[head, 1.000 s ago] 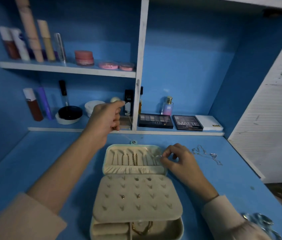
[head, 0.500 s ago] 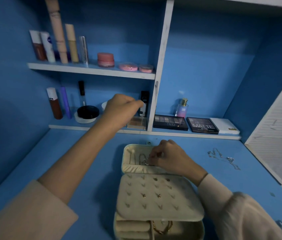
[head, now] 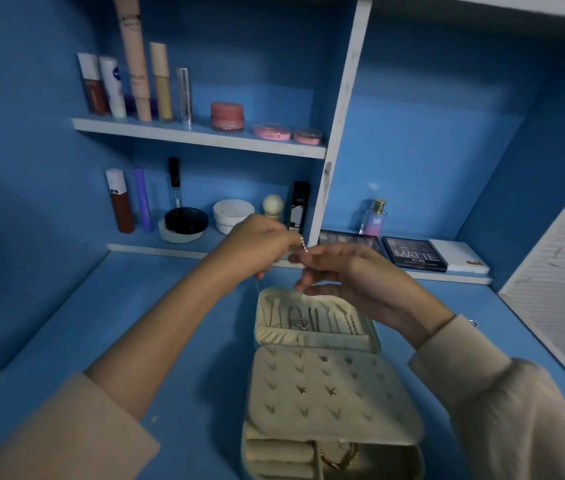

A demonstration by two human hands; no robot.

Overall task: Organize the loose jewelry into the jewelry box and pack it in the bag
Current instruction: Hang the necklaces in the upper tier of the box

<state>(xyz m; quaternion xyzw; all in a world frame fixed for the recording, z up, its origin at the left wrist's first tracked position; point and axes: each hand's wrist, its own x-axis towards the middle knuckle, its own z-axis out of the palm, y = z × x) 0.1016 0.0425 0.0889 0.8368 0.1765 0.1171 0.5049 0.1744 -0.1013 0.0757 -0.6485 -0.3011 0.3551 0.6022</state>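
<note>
Head view: we see both hands raised close together just above the far edge of the cream fabric jewelry box (head: 329, 393), which lies open on the blue tabletop (head: 170, 323). Our left hand (head: 260, 247) has its fingers curled in tight, pinching a thin silver chain (head: 303, 244) whose small beads show between the two hands. A fine strand of it drops below the left fist toward the box's lid; we cannot tell whether it reaches the lid. Our right hand (head: 354, 282) meets the chain from the right, thumb and forefinger tips closed on it, the other fingers loosely bent and apart underneath. So the chain is held in the air over the open lid. Inside the lid several necklaces hang in a row, the flat panel carries a few studs, and a gold chain (head: 341, 457) lies in the bottom compartment.

Half a second ago our right hand was down at the lid, working among the hanging necklaces, while the left was held up alone near the shelf. Now the right hand has risen to join the left, and the left sits a little lower against the shelf.
</note>
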